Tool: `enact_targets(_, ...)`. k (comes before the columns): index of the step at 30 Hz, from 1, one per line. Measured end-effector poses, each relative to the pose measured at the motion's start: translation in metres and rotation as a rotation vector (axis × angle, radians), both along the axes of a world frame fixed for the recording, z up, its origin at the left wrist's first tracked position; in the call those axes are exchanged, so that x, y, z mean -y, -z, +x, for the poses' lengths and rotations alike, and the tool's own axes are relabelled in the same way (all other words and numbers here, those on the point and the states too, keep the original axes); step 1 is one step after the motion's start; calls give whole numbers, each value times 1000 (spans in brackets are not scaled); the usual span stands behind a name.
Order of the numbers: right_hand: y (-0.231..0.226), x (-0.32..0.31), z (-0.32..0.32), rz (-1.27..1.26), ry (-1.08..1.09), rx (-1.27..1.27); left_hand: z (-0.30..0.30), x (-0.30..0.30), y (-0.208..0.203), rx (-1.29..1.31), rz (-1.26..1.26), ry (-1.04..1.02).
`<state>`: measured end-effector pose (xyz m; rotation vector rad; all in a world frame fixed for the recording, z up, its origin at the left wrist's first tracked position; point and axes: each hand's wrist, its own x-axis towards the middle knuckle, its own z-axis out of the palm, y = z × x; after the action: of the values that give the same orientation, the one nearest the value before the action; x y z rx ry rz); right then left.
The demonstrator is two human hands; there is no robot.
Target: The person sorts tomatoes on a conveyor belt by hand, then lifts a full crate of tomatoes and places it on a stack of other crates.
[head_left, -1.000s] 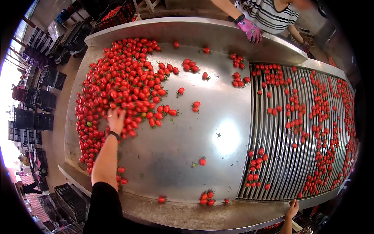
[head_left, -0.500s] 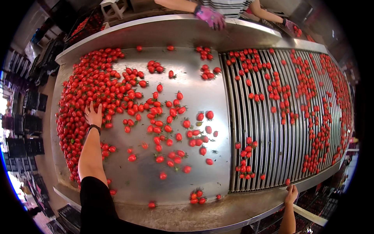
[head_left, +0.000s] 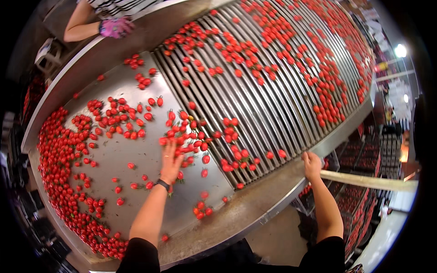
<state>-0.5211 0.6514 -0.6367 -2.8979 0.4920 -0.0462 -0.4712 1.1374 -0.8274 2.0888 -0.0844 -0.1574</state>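
My left hand (head_left: 171,159) lies open on the steel sorting table, fingers spread against a cluster of red cherry tomatoes (head_left: 178,133) beside the rollers. Some of these tomatoes look smeared by motion. Over at the front rim, my right hand (head_left: 312,165) is closed with curled fingers, and whatever it holds is hidden. A dense heap of cherry tomatoes (head_left: 59,150) covers the far left of the bare metal tray (head_left: 150,204). More tomatoes rest in groups on the metal roller bed (head_left: 273,107), thickest toward its far right.
Across the table, a person's purple-gloved hand (head_left: 115,28) is by the raised back wall (head_left: 91,57). A pale bar (head_left: 368,180) juts out to the right of my right hand. Below it are stacked crates (head_left: 359,204) of tomatoes. A stool (head_left: 48,55) stands at the far left.
My view has turned toward the rollers. My left hand has moved from the heap rightward to the roller edge, with tomatoes gathered ahead of it. My right hand stays by the front rim.
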Motion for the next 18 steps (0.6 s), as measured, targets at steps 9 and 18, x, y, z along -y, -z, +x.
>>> enact_targets(9,-1,-14,-6,12,-9,-2,-87,-47,0,-212,672,-296)
enact_targets(18,4,-16,-6,-3,-30,84,-113,120,26,-45,449,-178)
